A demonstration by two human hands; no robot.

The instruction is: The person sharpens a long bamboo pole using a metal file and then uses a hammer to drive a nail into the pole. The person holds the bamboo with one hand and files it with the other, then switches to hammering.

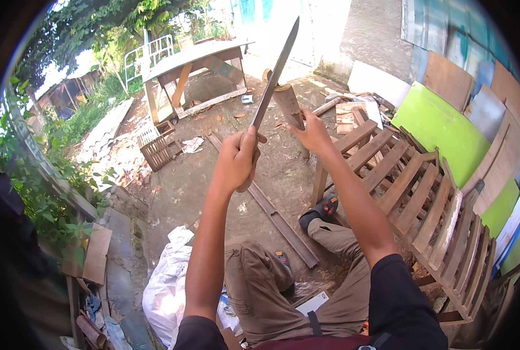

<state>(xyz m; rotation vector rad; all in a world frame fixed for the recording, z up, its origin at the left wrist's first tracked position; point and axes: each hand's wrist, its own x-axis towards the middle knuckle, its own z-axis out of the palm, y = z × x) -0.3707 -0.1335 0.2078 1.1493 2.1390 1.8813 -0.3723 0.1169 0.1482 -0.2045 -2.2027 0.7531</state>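
Observation:
Raised in front of me, my left hand [241, 153] is closed round the handle of a long machete [276, 73]. Its dark blade points up and slightly right, with the thumb at the blade's base. Just to the right, my right hand [311, 132] grips the lower part of a brown wooden piece [288, 104] with a pale top end. The piece stands close beside the blade and partly behind it in this view; whether they touch I cannot tell. Most of the machete's handle is hidden by my fingers.
A slatted wooden rack [414, 198] leans along my right, near green boards [441, 125]. A metal channel bar [277, 219] lies on the ground ahead. Farther off stand a wooden table [199, 58] and a small crate [158, 149]. A white sack [167, 286] rests by my left leg.

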